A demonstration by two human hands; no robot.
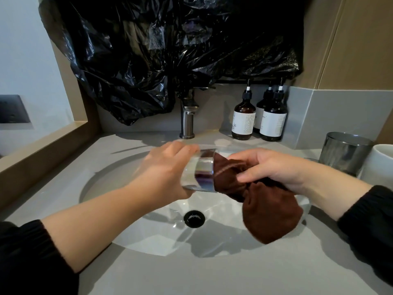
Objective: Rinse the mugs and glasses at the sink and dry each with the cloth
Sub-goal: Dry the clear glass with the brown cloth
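- The left grip (pixel 163 169) is closed round the base end of the glass (pixel 197 171), fingers curled over the top and thumb side underneath; this hand is blurred.
- The right grip (pixel 274 169) is clamped on the cloth (pixel 270 211), fingers and thumb bunching the fabric just beside the glass's mouth.
- The glass is clear and straight-walled. It is held on its side in the air over the sink (pixel 148 231), mouth pointing to 3 o'clock, its wall catching pale reflections.
- The cloth is dark brown. One end is pushed into the mouth of the glass; the rest hangs from the right grip in a loose pouch toward 5 o'clock, over the basin.
- The drain (pixel 194 218) lies at 6 o'clock from the glass.
- The tap (pixel 188 120) stands at 12 o'clock of the sink, with a black plastic bag (pixel 170 50) draped behind it.
- Three brown pump bottles (pixel 243 116) stand at 1 o'clock on the grey desk (pixel 191 273).
- A steel cup (pixel 344 152) and a white mug (pixel 378 165) stand close together at 3 o'clock, at the frame's edge.
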